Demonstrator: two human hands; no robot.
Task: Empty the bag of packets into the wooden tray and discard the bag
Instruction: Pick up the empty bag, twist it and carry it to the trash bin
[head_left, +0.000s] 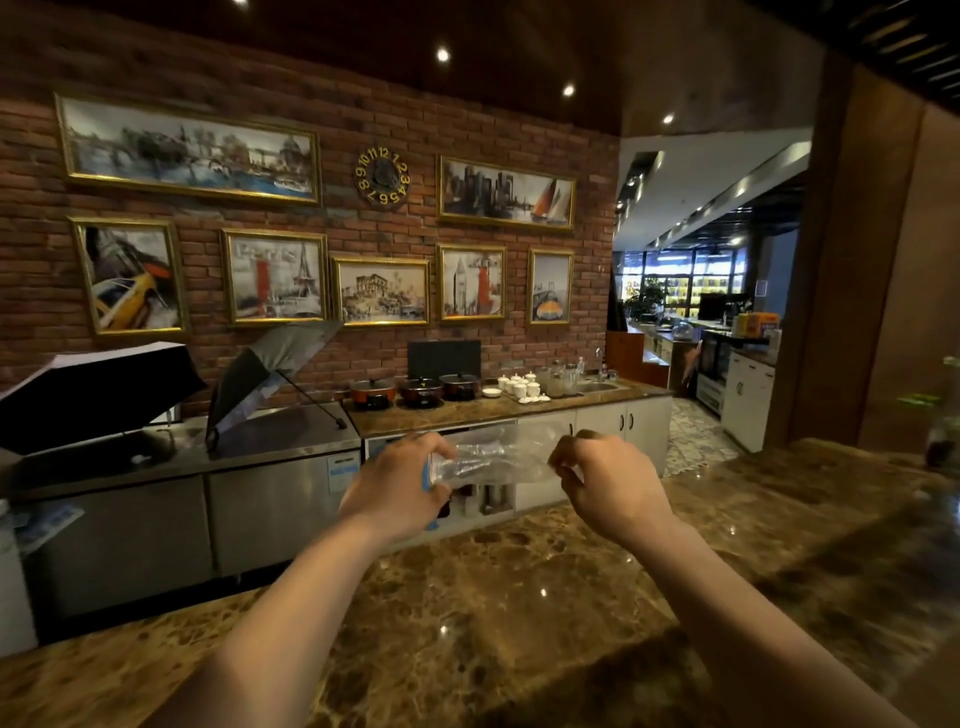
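Observation:
A clear plastic bag (498, 454) is stretched sideways between my two hands, held up in the air past the far edge of the marble counter (519, 597). My left hand (400, 488) grips its left end, where a blue strip shows. My right hand (608, 480) pinches its right end. The bag looks see-through and flat; I make out no packets inside it. No wooden tray is in view.
Beyond the counter runs a back counter (467, 410) with three pots (421, 392), white cups (519, 387) and a sink. Steel fridge units (208, 499) stand at the left with two open umbrellas (260, 379) on top. A plant (940, 426) sits at the right edge.

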